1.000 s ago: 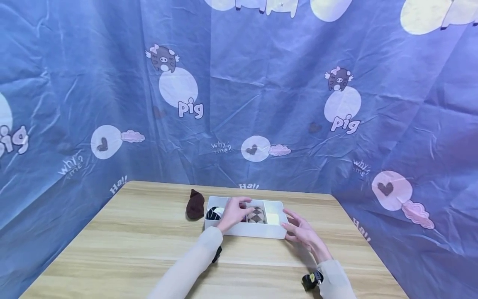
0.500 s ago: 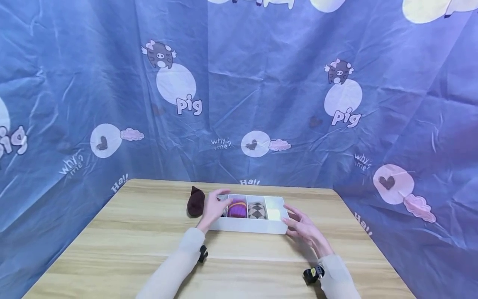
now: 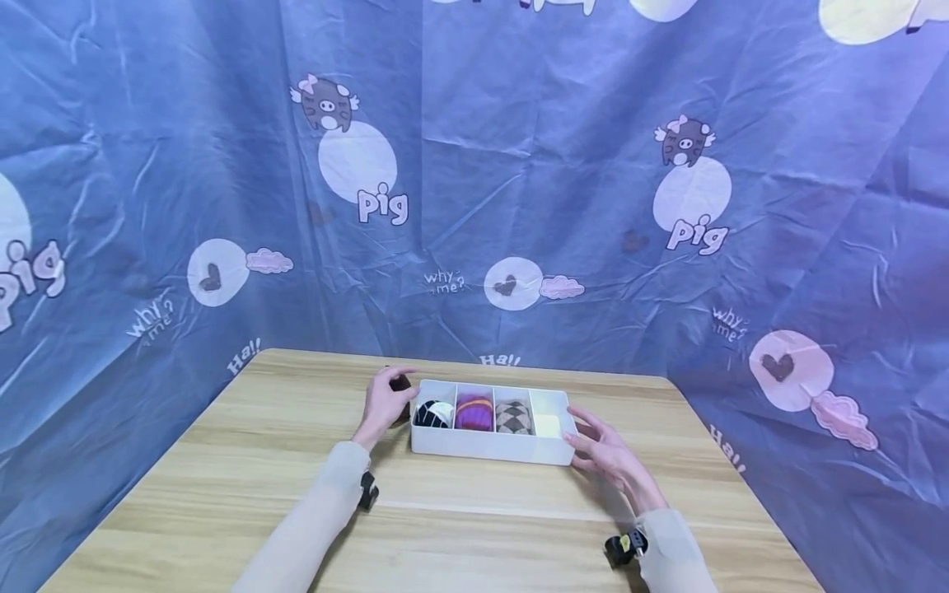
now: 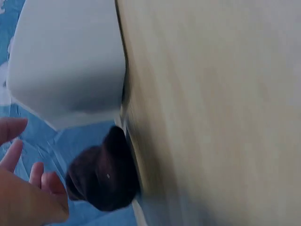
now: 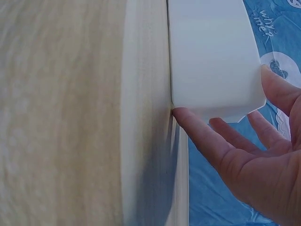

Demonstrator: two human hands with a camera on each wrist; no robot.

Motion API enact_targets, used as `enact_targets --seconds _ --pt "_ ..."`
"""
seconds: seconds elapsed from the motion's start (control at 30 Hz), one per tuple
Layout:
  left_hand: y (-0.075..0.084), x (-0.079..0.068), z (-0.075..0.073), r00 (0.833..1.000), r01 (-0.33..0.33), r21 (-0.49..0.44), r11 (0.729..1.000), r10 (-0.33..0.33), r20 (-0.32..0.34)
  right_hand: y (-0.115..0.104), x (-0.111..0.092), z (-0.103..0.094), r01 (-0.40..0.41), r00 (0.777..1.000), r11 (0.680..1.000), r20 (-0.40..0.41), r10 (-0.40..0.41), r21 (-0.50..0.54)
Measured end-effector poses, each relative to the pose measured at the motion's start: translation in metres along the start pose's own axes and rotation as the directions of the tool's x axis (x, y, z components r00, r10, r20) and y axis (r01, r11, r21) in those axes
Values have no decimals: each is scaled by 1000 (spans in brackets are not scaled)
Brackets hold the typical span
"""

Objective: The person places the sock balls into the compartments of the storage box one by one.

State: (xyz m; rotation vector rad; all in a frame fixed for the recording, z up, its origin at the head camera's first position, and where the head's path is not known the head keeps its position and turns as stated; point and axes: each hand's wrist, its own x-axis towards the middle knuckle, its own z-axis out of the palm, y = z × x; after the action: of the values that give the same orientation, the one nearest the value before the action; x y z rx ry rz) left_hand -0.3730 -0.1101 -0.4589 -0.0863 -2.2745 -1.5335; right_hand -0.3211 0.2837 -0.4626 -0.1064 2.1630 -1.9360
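A white divided box (image 3: 482,447) sits near the table's back. From the left its compartments hold a black-and-white rolled sock (image 3: 433,414), a purple one with an orange band (image 3: 474,413) and an argyle one (image 3: 513,417); the rightmost shows a pale bottom. My left hand (image 3: 383,403) reaches over a dark brown rolled sock (image 4: 106,174) left of the box, its fingers spread beside the sock. At the other end, my right hand (image 3: 604,453) touches the box's right end with extended, spread fingers (image 5: 202,136), one fingertip at the lower corner.
The wooden table (image 3: 445,527) runs up to blue printed cloth (image 3: 474,206) hung at the back and sides. Each wrist carries a small black camera, such as the right wrist camera (image 3: 621,549).
My left hand has moved left from above the box's middle compartments to the dark sock, uncovering the purple and black-and-white socks. The right hand stays at the box's right end.
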Motion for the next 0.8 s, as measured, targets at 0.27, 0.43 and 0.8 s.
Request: enact_targets --seconds 0.27,0.43,0.8 --pt "-13 12 -14 993 86 -74 994 -79 93 0 -1 -1 4 1000 1000 4 -4 -3" --pt "-24 21 -22 984 130 -116 985 -114 136 0 -2 0 12 1000 1000 28 -11 -11" --pt "-35 32 -27 978 79 -24 997 -73 197 0 -2 0 16 999 1000 33 -16 3"
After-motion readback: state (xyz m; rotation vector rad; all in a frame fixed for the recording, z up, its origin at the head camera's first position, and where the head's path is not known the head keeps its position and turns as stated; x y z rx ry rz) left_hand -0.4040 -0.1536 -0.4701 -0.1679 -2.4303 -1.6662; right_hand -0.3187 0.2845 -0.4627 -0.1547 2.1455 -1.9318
